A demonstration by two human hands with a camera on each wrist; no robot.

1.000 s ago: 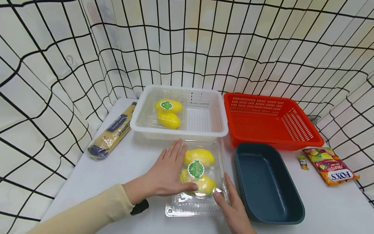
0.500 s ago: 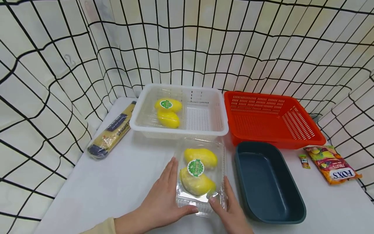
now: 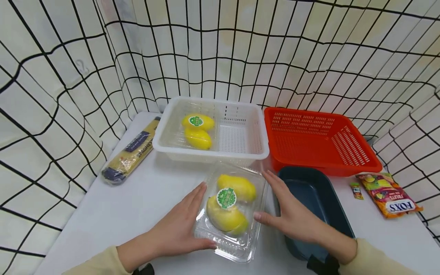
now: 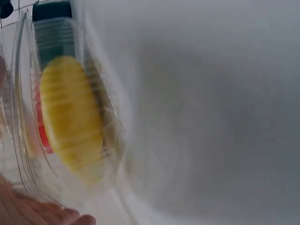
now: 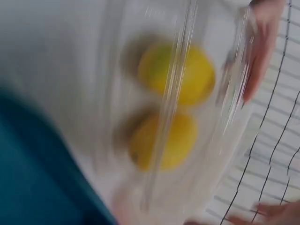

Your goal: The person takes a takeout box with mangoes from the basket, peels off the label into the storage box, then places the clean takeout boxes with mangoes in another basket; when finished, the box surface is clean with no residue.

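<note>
A transparent clamshell box [image 3: 228,244] holding two yellow mangoes [image 3: 227,215], with a round green sticker on its lid, lies turned slightly between the hands. My left hand [image 3: 175,231] rests along its left side, fingers straight and thumb by the lower left edge. On the right side, my right hand [image 3: 295,215] has its fingers stretched toward the upper right corner and its thumb by the right edge. The left wrist view shows a mango [image 4: 72,117] through the ridged clear wall. Blurred mangoes [image 5: 161,140] show through the plastic in the right wrist view.
Behind stands a white basket [image 3: 209,154] holding a similar mango box, beside a red basket [image 3: 330,168]. A dark blue tub [image 3: 311,191] sits under the right forearm. Spaghetti [image 3: 132,151] lies left; a Fox's candy bag [image 3: 388,194] and small candy [image 3: 356,191] lie right. Black netting surrounds the table.
The left hand has slid off the lid to the box's left side. The right hand has shifted up along the right side, now over the tub, and the box has turned slightly clockwise.
</note>
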